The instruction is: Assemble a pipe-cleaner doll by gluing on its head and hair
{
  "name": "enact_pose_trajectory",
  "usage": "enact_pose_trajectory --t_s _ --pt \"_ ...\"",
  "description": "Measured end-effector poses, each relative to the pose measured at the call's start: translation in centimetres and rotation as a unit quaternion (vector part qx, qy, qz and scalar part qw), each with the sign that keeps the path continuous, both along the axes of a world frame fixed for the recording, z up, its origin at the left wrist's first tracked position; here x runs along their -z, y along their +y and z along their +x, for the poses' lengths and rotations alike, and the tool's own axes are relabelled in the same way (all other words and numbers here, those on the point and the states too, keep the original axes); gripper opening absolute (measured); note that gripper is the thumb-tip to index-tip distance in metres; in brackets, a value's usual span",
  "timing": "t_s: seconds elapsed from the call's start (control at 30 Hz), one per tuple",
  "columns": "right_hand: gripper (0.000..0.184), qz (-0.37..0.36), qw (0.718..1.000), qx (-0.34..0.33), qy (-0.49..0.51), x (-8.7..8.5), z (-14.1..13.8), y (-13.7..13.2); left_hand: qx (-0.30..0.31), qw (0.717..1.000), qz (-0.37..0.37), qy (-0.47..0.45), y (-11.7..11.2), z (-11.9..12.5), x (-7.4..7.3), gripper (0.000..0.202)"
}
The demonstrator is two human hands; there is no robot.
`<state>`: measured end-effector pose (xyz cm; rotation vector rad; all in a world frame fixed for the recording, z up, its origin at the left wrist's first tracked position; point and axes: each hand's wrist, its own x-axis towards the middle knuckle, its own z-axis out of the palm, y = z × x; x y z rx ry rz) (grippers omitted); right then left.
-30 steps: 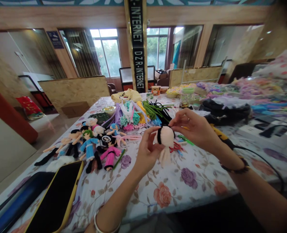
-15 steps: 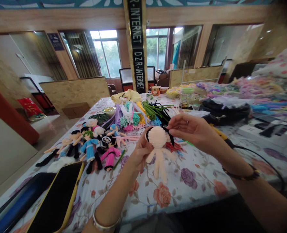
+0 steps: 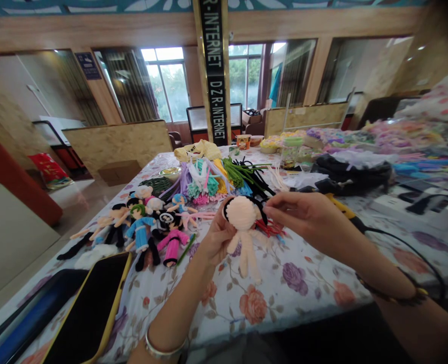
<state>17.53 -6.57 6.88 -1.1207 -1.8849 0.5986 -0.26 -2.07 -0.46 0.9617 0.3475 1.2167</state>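
Observation:
A cream-coloured fuzzy doll (image 3: 242, 213), apparently made of pipe cleaners, is held upright above the flowered tablecloth. My left hand (image 3: 216, 236) is closed around its left side at the head and shoulder. A black pipe cleaner (image 3: 262, 211) runs round the edge of the doll's head and sticks out at the right. The fingertips of my right hand (image 3: 307, 217) are pinched at that black strip, beside the head. Part of the strip is hidden behind the head.
Several finished dolls (image 3: 142, 230) lie to the left. Bundles of coloured pipe cleaners (image 3: 204, 182) stand behind. Nearer are a yellow-cased phone (image 3: 91, 308) and a dark device (image 3: 34, 313). At right lie a yellow corded tool (image 3: 345, 213), a black bag (image 3: 352, 172) and white boxes (image 3: 409, 210).
My right hand has moved slightly down, its fingers still at the black pipe cleaner. The doll has shifted a little to the left and its head has turned slightly.

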Motion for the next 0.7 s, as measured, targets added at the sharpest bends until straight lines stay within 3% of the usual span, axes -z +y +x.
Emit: enact_pose_trajectory --t_s 0.27,0.7 --pt "0.021 -0.037 0.999 0.009 0.036 0.16 -0.14 0.38 -0.014 1.000 -0.009 0.010 0.20 0.02 0.33 0.084" --pt "0.026 -0.033 0.999 0.025 0.014 0.13 0.00 0.52 -0.003 1.000 0.005 0.020 0.19 -0.16 0.31 0.070"
